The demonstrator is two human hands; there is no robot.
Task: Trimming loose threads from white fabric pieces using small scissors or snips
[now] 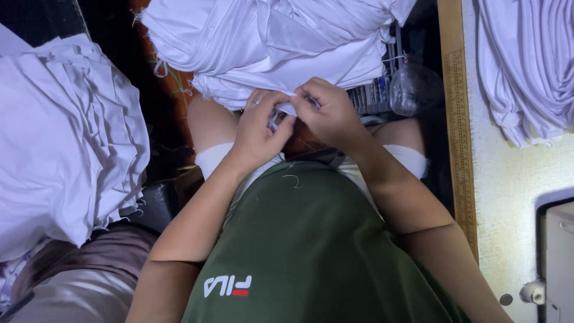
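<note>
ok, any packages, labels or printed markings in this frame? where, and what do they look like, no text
Clear plastic bag: right of the white fabric pile, crumpled, translucent grey.
Wooden ruler: along the table's left edge, long tan strip with printed markings.
Shirt logo: on the green shirt, bottom centre, white letters with a red bar.
Both hands, left hand and right hand, pinch the fabric's edge.

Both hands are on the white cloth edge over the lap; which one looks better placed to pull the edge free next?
Probably the right hand: its fingertips pinch the cloth edge from above. The left hand seems curled beneath it, steadying.
</note>
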